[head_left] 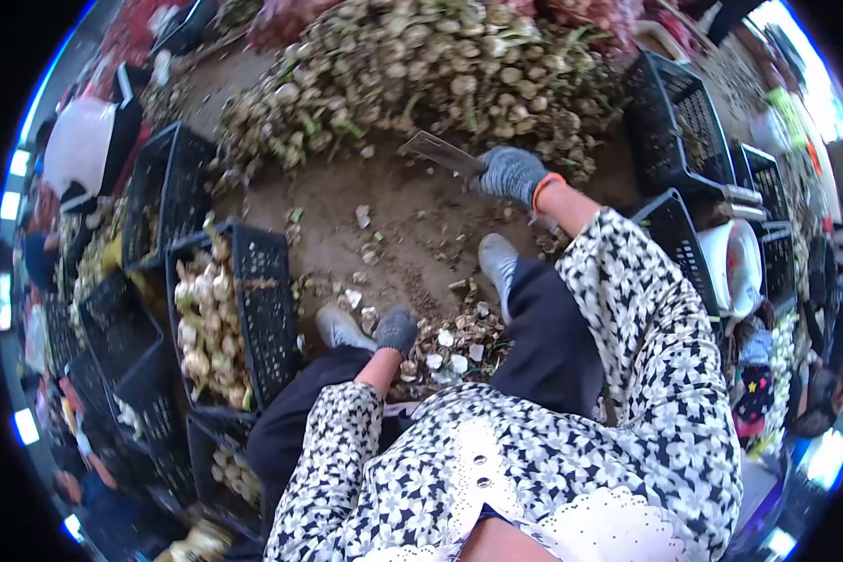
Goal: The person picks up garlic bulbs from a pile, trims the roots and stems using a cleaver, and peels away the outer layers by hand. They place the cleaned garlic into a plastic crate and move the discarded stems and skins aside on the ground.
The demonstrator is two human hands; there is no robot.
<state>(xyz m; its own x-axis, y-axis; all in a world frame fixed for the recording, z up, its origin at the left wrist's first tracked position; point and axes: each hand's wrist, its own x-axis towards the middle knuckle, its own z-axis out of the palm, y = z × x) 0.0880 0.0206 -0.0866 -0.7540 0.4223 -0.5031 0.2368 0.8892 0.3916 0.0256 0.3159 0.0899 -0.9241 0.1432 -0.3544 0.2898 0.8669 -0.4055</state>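
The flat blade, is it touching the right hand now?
Touching. The head view shows the gloved right hand gripping one end of the flat blade, while the rest sticks out from the glove.

Black crates [264,314], seemingly grey gloves [512,175], black-and-white floral sleeves [670,328]

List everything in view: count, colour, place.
Flat metal blade: one, grey-brown, right hand.
Heaped stalked garlic: uncountable, tan and green, ahead.
Perforated plastic crates: several, black, both sides.
Round garlic bulbs: many, pale, in crate at left.
Plastic bucket: one, white, right.
Mesh sacks: several, red, far edge.
Garlic scraps: many, whitish, ground.
Other people: several, edges, colours blurred.
Shoes: two, grey, ahead.
Gloved hands: two, grey; left hand lower.
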